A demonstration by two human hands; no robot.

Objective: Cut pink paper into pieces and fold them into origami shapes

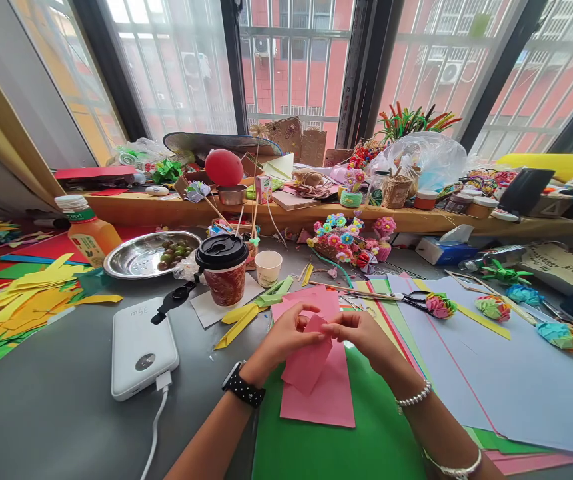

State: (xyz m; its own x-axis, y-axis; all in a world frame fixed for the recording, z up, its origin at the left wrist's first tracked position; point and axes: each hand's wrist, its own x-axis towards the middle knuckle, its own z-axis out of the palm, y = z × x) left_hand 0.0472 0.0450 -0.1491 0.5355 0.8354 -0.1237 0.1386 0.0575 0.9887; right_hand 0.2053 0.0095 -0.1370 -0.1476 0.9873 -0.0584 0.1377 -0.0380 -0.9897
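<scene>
Between my two hands is a small pink sheet of paper (307, 365), held up and slightly tilted. My left hand (286, 331) pinches its upper left side between thumb and fingers. At its top right corner, my right hand (361, 335) grips the paper with thumb and forefinger. Under it lies a larger pink paper (324, 407), flat on a green sheet (306, 453). More pink paper (322, 295) shows behind my fingers. Folded yellow strips (236, 325) rest on the table just left of my left hand.
A lidded coffee cup (223, 273), a paper cup (268, 268) and a white power bank (144, 347) with a cable stand to the left. Black-handled scissors (424, 302) lie on white sheets (506, 380) at right. Yellow paper strips (31, 293) are heaped far left; a crowded sill (176, 211) runs behind.
</scene>
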